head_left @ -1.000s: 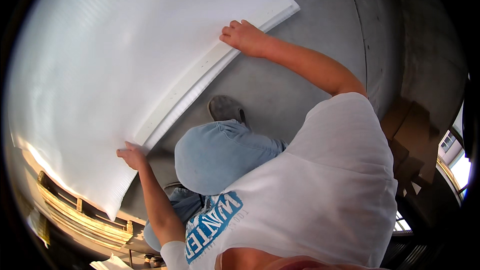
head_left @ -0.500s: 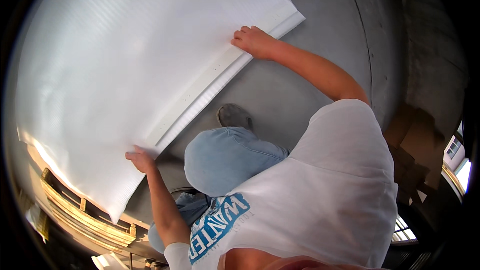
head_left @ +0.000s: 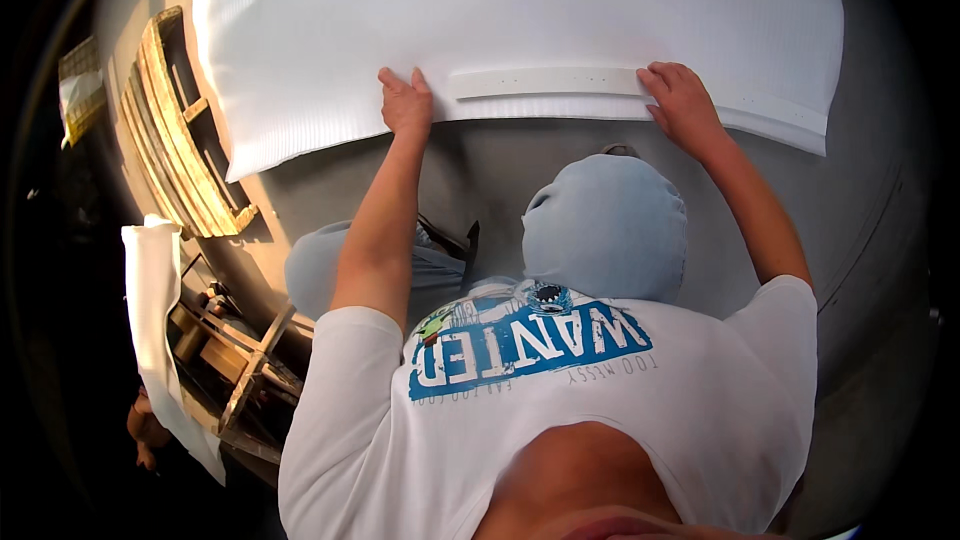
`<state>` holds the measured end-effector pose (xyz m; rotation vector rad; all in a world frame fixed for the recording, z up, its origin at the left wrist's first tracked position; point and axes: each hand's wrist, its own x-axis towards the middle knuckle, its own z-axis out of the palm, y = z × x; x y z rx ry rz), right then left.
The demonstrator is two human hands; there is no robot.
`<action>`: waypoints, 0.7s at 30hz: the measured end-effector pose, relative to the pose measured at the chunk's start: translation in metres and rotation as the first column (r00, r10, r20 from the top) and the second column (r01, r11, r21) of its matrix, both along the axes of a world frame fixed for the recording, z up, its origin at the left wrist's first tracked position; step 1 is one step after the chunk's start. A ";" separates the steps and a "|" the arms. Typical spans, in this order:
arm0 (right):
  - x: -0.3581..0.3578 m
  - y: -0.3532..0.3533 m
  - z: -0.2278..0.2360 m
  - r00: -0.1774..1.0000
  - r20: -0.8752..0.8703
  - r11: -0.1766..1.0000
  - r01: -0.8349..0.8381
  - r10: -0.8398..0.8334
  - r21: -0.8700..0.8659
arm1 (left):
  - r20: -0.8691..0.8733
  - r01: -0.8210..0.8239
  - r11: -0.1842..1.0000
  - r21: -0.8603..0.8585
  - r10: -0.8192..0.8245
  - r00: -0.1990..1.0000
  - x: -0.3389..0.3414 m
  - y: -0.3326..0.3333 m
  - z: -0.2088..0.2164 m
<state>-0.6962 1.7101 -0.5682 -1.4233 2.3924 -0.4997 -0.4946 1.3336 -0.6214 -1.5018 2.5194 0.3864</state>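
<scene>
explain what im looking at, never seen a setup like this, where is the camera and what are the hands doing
No machine here: these are a person's two bare hands. The view comes from the left of two fisheye cameras worn on the head, looking down past the person's own shirt. That lens bends straight edges near the rim.

The big white sheet is spread over a grey floor, with a narrow white strip along its near edge. The right hand has its fingers on the strip; the left hand is on the sheet, just beyond the strip's left end. How firmly either one grips, I can't tell. Off to the left is a wooden slatted piece.
</scene>
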 end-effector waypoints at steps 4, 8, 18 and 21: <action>0.017 -0.031 -0.017 0.999 0.019 0.999 0.033 -0.033 -0.036 | 0.021 -0.090 0.989 0.117 0.089 0.996 0.003 0.001 0.004; 0.019 -0.035 -0.022 0.999 -0.019 0.999 0.032 -0.032 0.018 | 0.022 -0.126 0.987 0.104 0.124 0.992 0.003 0.001 0.005; 0.015 -0.038 -0.017 1.000 -0.030 1.000 -0.005 0.005 -0.014 | 0.001 -0.145 0.986 0.078 0.145 0.989 0.005 -0.002 0.003; 0.014 -0.039 -0.017 1.000 -0.025 1.000 -0.006 0.007 0.008 | 0.022 -0.160 0.972 0.172 0.158 0.987 0.005 -0.009 0.007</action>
